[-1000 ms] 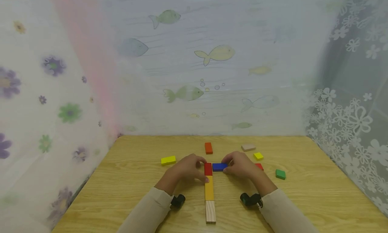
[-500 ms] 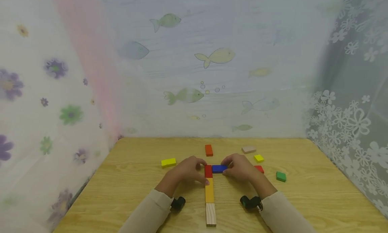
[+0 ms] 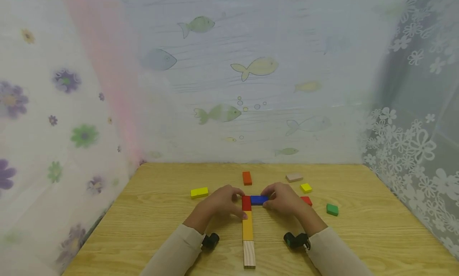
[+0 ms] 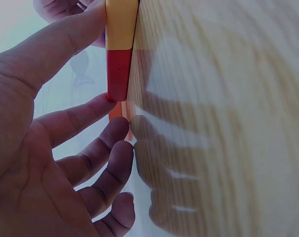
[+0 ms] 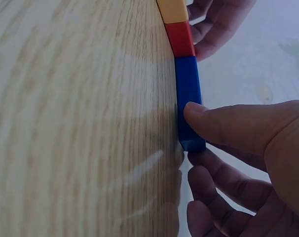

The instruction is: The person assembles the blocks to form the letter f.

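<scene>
A red block [image 3: 246, 203], an orange-yellow block [image 3: 247, 226] and a plain wood block [image 3: 249, 254] lie end to end in a line on the table. My left hand [image 3: 224, 202] holds the line's far part, the index fingertip at the red block's far end and the thumb on the orange-yellow block's side. A blue block [image 5: 189, 94] lies crosswise to the right of the red one, touching it in the right wrist view. My right hand [image 3: 283, 198] pinches the blue block near its right end between thumb and index finger. Its other fingers curl loosely below.
Beyond the hands lie an orange-red block [image 3: 247, 178] and a beige block [image 3: 294, 177]. A yellow block [image 3: 199, 193] is at left. To the right are a small yellow block [image 3: 306, 188], a partly hidden red block [image 3: 306, 200] and a green block [image 3: 332, 209].
The blue block has slid slightly left against the red block, with my right hand on it. My left hand keeps its place; the head view has tilted a little.
</scene>
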Tool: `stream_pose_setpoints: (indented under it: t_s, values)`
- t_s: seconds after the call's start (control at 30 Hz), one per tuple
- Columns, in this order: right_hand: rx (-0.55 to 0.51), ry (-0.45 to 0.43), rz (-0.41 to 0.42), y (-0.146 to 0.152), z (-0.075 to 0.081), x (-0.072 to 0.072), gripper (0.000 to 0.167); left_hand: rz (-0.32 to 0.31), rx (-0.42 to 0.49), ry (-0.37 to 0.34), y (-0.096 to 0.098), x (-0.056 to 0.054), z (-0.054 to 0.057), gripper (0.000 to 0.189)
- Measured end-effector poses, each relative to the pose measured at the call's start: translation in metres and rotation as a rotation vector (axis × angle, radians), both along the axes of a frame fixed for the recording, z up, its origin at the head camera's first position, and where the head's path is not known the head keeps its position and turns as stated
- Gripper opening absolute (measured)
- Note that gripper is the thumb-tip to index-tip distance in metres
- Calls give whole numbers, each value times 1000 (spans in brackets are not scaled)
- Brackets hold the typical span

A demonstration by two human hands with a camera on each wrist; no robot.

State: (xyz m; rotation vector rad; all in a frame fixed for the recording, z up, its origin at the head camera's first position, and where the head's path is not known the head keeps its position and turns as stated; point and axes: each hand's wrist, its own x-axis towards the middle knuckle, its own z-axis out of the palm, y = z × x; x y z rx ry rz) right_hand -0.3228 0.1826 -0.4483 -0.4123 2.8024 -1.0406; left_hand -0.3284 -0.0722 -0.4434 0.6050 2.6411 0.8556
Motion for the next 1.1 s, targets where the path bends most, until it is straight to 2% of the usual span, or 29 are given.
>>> stream_pose_setpoints:
  t_s: [0.57,1.1]
  values:
    - [-26,12,27,2,-2,-2,24,-9,3,12,-1,1,1,74]
    - [-27,13,-5,7,-6,-6,32,-38,-5,40,-3,-5,-5,74]
